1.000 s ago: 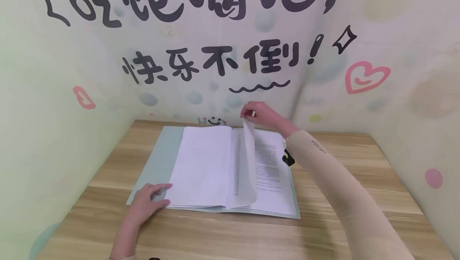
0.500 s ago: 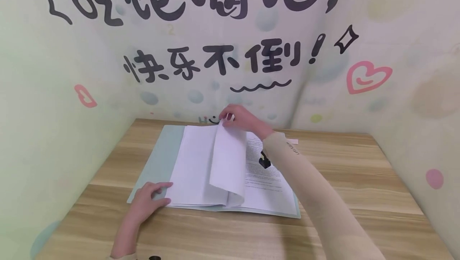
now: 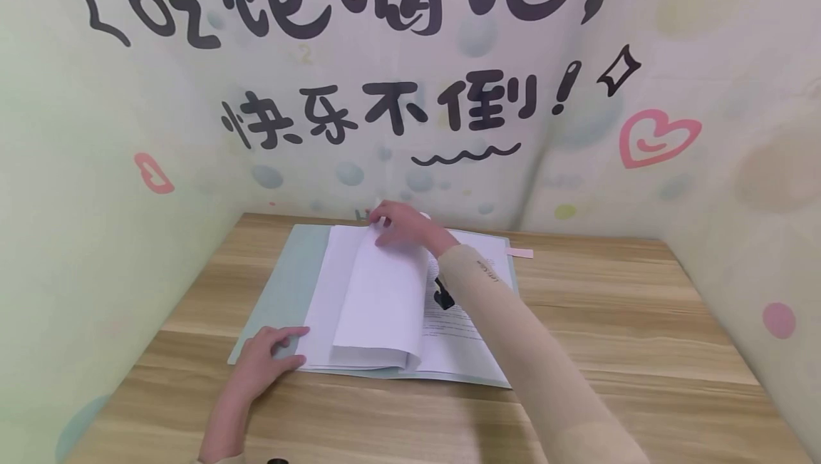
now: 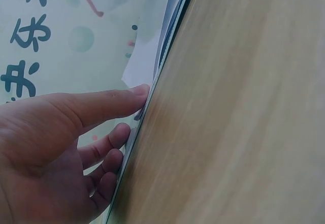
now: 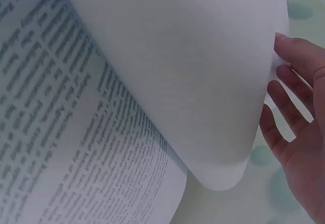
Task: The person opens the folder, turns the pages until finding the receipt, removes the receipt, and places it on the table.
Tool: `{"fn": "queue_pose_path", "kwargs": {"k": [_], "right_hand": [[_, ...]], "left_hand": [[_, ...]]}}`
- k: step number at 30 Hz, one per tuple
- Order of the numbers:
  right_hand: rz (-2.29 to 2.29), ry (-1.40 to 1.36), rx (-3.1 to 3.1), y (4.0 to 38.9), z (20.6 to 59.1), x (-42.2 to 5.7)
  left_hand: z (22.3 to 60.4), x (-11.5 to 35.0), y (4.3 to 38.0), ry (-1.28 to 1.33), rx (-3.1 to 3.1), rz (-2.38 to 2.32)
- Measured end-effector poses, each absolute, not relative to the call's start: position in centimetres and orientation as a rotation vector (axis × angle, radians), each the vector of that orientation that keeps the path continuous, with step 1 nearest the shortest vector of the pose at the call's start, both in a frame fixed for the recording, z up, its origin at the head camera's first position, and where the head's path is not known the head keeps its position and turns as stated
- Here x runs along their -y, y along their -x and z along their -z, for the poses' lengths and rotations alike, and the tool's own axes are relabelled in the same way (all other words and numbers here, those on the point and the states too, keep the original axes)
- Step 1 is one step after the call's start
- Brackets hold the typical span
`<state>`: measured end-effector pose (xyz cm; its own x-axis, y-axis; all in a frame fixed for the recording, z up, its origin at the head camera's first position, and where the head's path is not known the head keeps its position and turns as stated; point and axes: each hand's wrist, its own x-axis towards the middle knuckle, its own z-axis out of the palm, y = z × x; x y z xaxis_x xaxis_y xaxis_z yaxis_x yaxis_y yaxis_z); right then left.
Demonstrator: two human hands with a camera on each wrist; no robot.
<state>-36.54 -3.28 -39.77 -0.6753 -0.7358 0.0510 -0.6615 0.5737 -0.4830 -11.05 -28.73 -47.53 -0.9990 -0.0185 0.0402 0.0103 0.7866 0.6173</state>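
A pale blue folder [image 3: 282,282] lies spread on the table, filled with bound white sheets. My right hand [image 3: 407,227] pinches a page [image 3: 380,293] near its far edge; the page curves over onto the left-hand stack. The right wrist view has the thumb and fingertips [image 5: 278,40] at that page's edge, blank side showing. Underneath, a printed sheet [image 5: 76,132] is exposed on the right side. At the folder's near left corner rests my left hand [image 3: 256,363], thumb and fingers spread apart. Its thumb touches the folder's edge in the left wrist view.
The wooden table [image 3: 616,321] extends around the folder. A pink tab [image 3: 521,253] sticks out past the folder's right edge. Behind stands a wall [image 3: 308,186] with black lettering and coloured dots. A small dark object [image 3: 278,460] shows at the bottom edge.
My right hand has moved left and slightly down, bringing the page from nearly upright over to the left stack. More of the printed sheet is uncovered. The left hand stays put.
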Motion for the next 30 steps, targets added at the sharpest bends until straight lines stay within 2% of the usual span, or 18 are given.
{"fn": "queue_pose_path", "kwargs": {"k": [13,24,30], "right_hand": [[0.633,1.095,-2.554,35.4,41.8,5.5],[0.515,1.141,-2.581,34.6,43.5,7.1],[0.471,1.175,-2.600,33.9,44.0,8.2]], "left_hand": [[47.5,28.6,11.0,-0.013,2.928,1.028],[47.2,28.3,11.1,-0.177,3.001,1.039],[47.3,28.3,11.1,-0.147,3.016,0.993]]}}
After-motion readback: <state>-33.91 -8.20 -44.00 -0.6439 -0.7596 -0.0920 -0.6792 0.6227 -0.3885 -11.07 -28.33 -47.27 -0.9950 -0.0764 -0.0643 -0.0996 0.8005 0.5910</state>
